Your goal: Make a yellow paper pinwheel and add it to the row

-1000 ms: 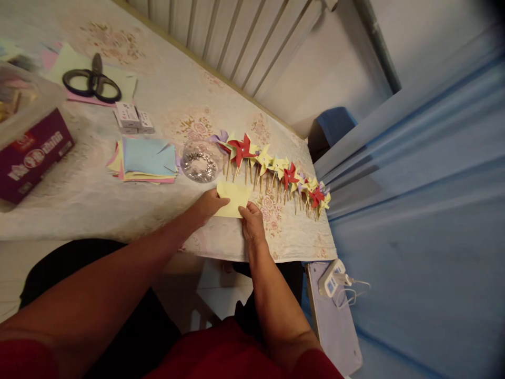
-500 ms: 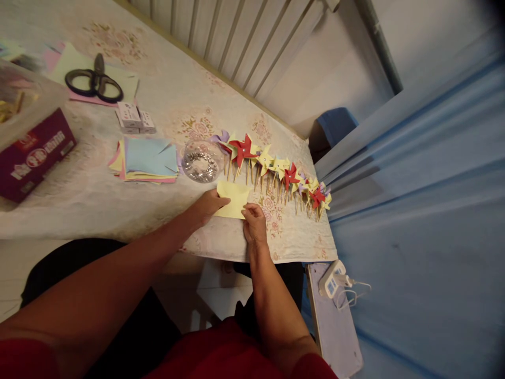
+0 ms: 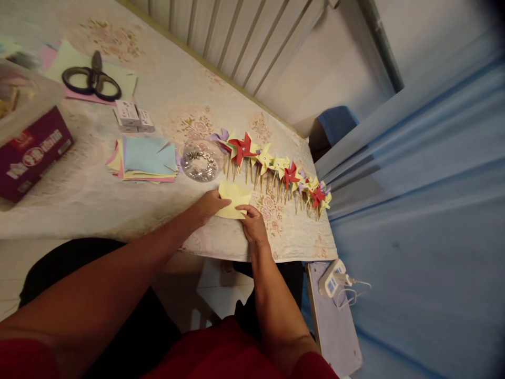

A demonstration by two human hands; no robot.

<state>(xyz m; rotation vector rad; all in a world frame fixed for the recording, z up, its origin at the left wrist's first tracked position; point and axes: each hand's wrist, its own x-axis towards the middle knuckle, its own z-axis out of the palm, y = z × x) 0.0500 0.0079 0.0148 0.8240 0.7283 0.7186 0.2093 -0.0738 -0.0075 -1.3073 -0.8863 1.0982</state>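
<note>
A sheet of yellow paper [image 3: 232,196] is held just above the near part of the table, between my two hands. My left hand [image 3: 208,206] pinches its left edge, thumb on top. At the lower right corner, my right hand [image 3: 254,223] has its fingers closed on the paper, which curls slightly there. Just behind the sheet stands a clear round container [image 3: 202,162] with small shiny metal pieces in it. A row of finished paper pinwheels [image 3: 242,150] on wooden sticks lies behind and to the right.
To the left lie a stack of coloured paper [image 3: 150,156], small white boxes [image 3: 132,116] and black-handled scissors [image 3: 92,81] on more paper. A purple box [image 3: 35,152] stands far left beside a clear tub [image 3: 27,100]. A power strip [image 3: 333,279] sits on a stool [image 3: 335,337].
My right hand has shifted slightly left over the paper's corner, and the sheet now curls a little. My left hand keeps its hold.
</note>
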